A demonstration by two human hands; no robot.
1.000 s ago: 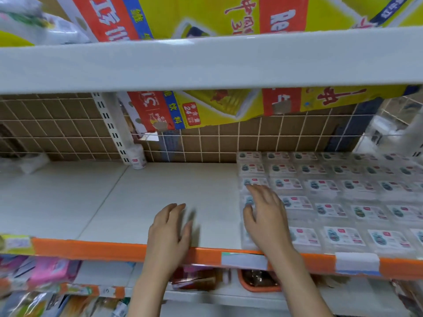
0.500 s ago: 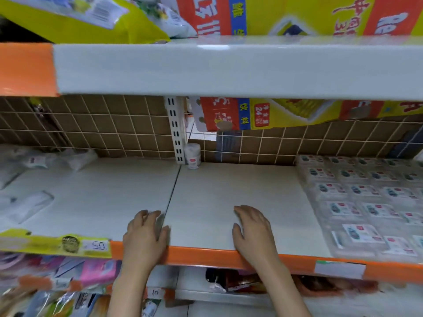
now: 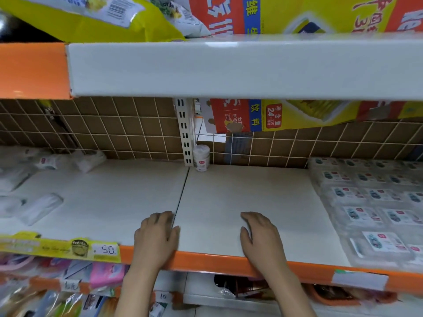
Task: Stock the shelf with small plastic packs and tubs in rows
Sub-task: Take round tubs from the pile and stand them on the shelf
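Both hands flat on the white shelf (image 3: 229, 202) near its orange front edge (image 3: 206, 259); left hand (image 3: 158, 234) palm-down across the seam between the two shelf panels, fingers straight and together, holding nothing; right hand (image 3: 258, 236) palm-down just right of that seam, fingers relaxed and slightly spread, holding nothing. Flat plastic packs (image 3: 375, 216) already laid in rows on the right part of the shelf, from the wire back grid (image 3: 114, 133) out to the front edge, well apart from the right hand; labels face up, long sides running left to right, columns running front to back. Single small white tub (image 3: 201, 157) upright at the back beside the slotted upright (image 3: 185, 133), long axis vertical. Loose clear packets (image 3: 41, 208) lying skewed at the far left, not in rows. Step in hand, as judged: clearing or checking the bare middle section before filling. To do well: start the next column just beside the leftmost existing column; keep labels up and long sides parallel to the front edge; fill from the back forward; avoid pushing against the finished rows, likely slippery and easily shifted; straighten the skewed packets on the left and move the lone tub before rows reach it.
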